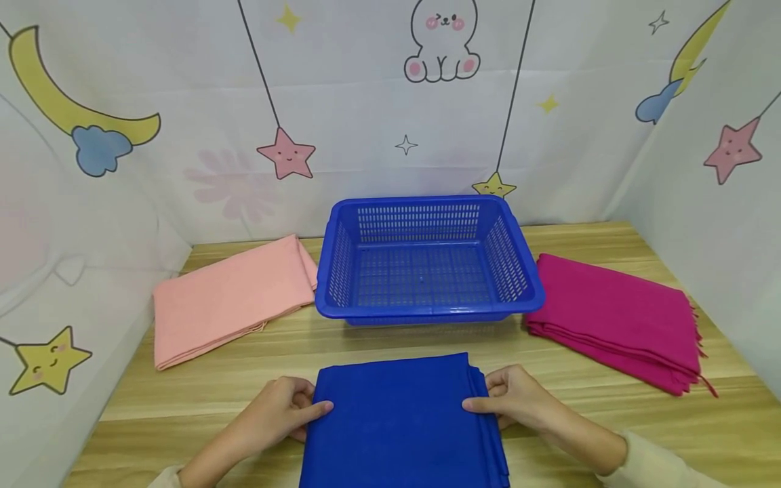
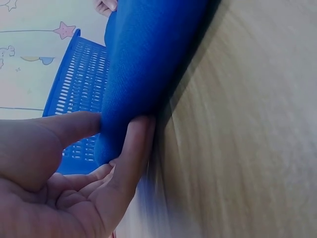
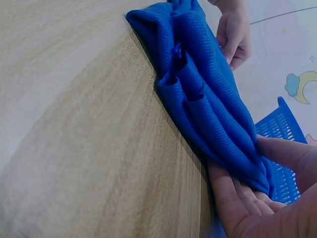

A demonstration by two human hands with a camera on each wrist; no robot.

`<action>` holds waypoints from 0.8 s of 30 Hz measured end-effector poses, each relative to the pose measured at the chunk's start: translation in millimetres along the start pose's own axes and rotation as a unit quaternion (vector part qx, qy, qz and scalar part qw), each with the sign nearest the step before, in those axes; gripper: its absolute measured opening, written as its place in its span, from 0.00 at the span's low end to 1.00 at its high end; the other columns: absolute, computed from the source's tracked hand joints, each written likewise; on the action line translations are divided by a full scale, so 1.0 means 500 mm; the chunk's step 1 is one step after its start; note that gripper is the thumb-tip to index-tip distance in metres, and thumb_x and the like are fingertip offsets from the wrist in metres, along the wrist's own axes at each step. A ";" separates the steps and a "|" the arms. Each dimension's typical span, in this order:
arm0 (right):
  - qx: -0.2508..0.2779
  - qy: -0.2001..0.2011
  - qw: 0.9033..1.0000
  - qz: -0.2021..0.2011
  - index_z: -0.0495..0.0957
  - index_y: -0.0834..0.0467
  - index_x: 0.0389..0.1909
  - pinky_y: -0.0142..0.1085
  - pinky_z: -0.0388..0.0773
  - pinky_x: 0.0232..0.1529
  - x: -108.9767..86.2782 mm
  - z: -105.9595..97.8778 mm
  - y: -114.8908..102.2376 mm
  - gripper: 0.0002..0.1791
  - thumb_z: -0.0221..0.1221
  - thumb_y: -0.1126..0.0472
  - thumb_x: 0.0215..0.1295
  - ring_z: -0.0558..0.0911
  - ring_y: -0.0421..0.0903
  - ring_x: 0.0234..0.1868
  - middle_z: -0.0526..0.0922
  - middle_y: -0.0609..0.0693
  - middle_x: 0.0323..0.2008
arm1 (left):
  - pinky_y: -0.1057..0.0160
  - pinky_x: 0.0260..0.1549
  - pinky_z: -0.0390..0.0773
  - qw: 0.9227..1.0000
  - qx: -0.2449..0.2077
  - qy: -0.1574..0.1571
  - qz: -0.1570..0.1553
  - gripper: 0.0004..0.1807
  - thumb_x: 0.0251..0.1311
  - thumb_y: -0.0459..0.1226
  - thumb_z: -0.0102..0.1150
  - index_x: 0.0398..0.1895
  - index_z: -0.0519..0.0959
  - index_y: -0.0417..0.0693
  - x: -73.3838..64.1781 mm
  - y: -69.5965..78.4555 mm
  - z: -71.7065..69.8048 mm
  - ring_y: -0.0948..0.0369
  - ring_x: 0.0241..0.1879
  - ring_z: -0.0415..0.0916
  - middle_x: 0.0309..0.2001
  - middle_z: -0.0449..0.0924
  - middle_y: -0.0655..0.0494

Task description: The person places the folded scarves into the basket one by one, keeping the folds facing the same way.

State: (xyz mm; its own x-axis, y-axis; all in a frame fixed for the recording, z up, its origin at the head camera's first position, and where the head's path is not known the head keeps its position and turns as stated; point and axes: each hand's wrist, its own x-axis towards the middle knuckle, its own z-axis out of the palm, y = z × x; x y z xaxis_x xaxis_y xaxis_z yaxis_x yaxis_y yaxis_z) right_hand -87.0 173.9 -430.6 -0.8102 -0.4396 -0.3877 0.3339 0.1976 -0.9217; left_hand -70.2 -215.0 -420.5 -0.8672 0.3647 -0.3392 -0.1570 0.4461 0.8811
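A folded blue cloth [image 1: 396,420] lies at the front middle of the wooden table, its layered folds showing along the right side. My left hand [image 1: 283,410] grips its left edge, thumb on top and fingers at the side and underneath. In the left wrist view that edge of the blue cloth [image 2: 143,59] is a smooth rounded fold between thumb and fingers. On the opposite edge my right hand [image 1: 518,400] pinches the stacked layers, thumb above. The right wrist view shows the fingers [image 3: 230,196] tucked below the layers, close to the tabletop.
Behind the cloth stands a blue plastic basket [image 1: 427,312] with slotted walls and nothing in it. A folded pink cloth [image 1: 234,295] lies to its left, a folded magenta cloth with fringe [image 1: 616,315] to its right. White printed curtains [image 1: 366,115] enclose the back and sides of the table [image 1: 183,400].
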 end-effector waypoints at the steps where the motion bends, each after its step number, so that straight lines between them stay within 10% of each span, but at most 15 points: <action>1: 0.002 0.000 1.000 0.002 0.81 0.71 0.40 0.44 0.86 0.32 0.000 0.000 0.000 0.16 0.71 0.62 0.59 0.88 0.51 0.31 0.87 0.60 0.30 | 0.58 0.25 0.85 1.000 -0.007 -0.005 -0.002 0.16 0.66 0.40 0.64 0.39 0.79 0.31 0.000 -0.001 -0.001 0.53 0.26 0.85 0.24 0.81 0.50; 24: 0.024 -0.006 1.000 -0.015 0.81 0.68 0.35 0.42 0.85 0.32 -0.005 -0.001 0.009 0.12 0.70 0.63 0.59 0.87 0.50 0.29 0.85 0.51 0.22 | 0.54 0.33 0.86 0.990 -0.120 -0.065 -0.021 0.13 0.68 0.36 0.62 0.41 0.76 0.30 0.002 -0.009 -0.012 0.54 0.34 0.85 0.31 0.83 0.48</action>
State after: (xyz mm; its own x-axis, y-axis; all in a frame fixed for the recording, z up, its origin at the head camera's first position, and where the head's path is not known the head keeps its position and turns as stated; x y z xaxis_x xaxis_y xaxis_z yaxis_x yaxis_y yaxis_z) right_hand -83.7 176.1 -434.0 -0.8144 -0.4557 -0.3593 0.3325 0.1409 -0.9325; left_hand -73.2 -221.4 -422.7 -0.7913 0.4591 -0.4038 -0.3133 0.2626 0.9126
